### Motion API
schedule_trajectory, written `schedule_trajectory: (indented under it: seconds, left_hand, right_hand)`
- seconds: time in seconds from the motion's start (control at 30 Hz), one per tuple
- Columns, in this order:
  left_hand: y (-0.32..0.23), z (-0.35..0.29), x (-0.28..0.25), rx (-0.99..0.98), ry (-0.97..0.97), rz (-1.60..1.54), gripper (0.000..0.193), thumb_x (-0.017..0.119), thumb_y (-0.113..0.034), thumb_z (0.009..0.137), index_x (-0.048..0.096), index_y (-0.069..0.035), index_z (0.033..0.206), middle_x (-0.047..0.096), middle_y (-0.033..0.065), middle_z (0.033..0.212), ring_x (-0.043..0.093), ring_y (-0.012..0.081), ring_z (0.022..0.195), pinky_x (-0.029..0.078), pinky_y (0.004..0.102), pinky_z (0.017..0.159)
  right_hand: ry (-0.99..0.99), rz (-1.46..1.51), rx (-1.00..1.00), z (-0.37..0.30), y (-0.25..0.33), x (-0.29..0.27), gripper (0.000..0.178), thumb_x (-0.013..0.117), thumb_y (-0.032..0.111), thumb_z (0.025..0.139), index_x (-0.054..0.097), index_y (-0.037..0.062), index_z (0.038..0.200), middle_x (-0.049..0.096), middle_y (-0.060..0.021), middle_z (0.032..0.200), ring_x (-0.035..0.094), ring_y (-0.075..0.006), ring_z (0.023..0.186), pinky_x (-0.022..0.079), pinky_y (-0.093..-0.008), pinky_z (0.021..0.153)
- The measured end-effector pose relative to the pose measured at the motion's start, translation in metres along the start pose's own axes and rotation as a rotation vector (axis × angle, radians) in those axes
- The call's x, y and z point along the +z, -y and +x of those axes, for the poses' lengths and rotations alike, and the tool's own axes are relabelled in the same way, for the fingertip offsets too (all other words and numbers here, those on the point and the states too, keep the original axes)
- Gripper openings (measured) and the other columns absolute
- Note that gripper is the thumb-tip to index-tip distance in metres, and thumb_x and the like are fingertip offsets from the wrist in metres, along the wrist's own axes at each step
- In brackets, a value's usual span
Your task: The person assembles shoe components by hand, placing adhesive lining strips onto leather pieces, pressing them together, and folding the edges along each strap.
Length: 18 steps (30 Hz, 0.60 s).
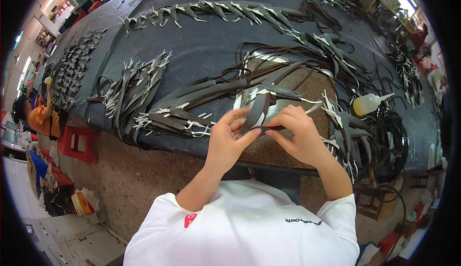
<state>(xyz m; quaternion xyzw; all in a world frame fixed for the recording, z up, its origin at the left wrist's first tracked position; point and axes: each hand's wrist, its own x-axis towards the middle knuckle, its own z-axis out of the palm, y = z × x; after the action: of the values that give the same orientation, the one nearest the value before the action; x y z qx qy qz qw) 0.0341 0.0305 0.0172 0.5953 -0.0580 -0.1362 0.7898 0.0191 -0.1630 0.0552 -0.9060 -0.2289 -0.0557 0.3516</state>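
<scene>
Grey strap (258, 111) sits over the speckled slab (307, 81), lower end pinched in the fingertips of both left hand (228, 134) and right hand (301, 130). Probably light, bendy, hard to break; best gripped near the ends. Squeeze bottle (366, 104) stands right of the slab.

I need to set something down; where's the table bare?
The dark tabletop is bare between the back row of strips and the nearer left bundle; another patch lies far right, past the squeeze bottle. Crowded: right of your right hand, among piled strips.
</scene>
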Motion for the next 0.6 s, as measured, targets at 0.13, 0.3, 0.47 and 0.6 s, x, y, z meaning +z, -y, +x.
schedule_trajectory:
  seconds: [0.13,0.3,0.47,0.6]
  left_hand:
    - [0.005,-0.003,-0.004,-0.027,0.053,0.343,0.018,0.072,-0.008,0.084,0.066,0.003,0.098,0.063,0.0007,0.081,0.057,0.0047,0.073,0.046,0.0198,0.064]
    - [0.017,-0.005,-0.012,0.249,0.035,0.564,0.017,0.071,-0.014,0.086,0.063,0.0,0.086,0.059,-0.0007,0.069,0.046,0.0025,0.063,0.037,0.0212,0.053]
    - [0.021,-0.01,-0.026,0.006,0.114,0.392,0.018,0.072,-0.016,0.085,0.064,0.0,0.085,0.063,0.0023,0.07,0.052,0.005,0.059,0.042,0.0224,0.051]
    - [0.008,-0.006,-0.04,-0.005,-0.147,0.311,0.015,0.073,-0.015,0.084,0.07,-0.001,0.088,0.063,-0.0027,0.07,0.051,0.0009,0.055,0.04,0.0168,0.044]
  right_hand:
    - [0.033,0.163,0.025,0.001,0.0,0.008,0.016,0.073,0.012,0.079,0.066,0.0028,0.09,0.064,-0.0088,0.082,0.061,-0.0251,0.081,0.047,-0.034,0.073]
    - [0.227,0.432,0.261,0.001,-0.001,0.028,0.018,0.068,0.017,0.086,0.069,0.0,0.091,0.063,-0.0138,0.067,0.056,-0.0229,0.054,0.046,-0.0303,0.055]
    - [0.171,0.266,0.052,-0.007,-0.014,0.055,0.03,0.067,0.033,0.088,0.069,0.004,0.078,0.058,-0.0163,0.059,0.055,-0.0319,0.052,0.045,-0.0368,0.052]
    - [0.159,0.226,0.242,0.014,-0.033,0.041,0.039,0.066,0.038,0.087,0.065,0.0036,0.07,0.055,-0.0145,0.055,0.055,-0.0303,0.051,0.044,-0.0398,0.05]
